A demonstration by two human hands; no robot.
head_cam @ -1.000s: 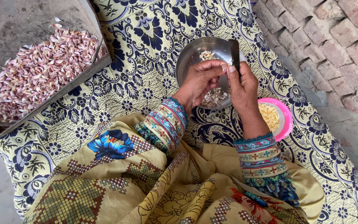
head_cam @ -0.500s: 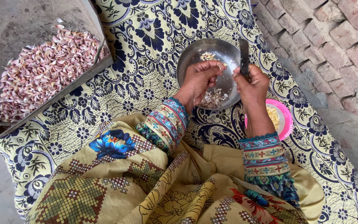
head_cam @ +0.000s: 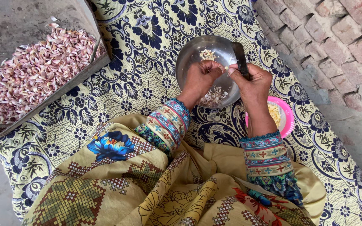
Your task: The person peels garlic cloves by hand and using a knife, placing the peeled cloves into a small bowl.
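Over the steel bowl (head_cam: 193,52) of peels, left hand (head_cam: 200,79) pinches a clove (head_cam: 226,67), right hand (head_cam: 252,81) grips a knife (head_cam: 239,56).

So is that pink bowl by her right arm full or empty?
Partly filled: the pink bowl holds a pile of pale yellow peeled cloves, though the right forearm hides its left side.

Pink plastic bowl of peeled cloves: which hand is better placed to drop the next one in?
Probably the right hand. The pink plastic bowl lies just beside its wrist, though that hand grips the dark-bladed knife. The left hand, pinching the garlic clove, would have to cross over the steel bowl.
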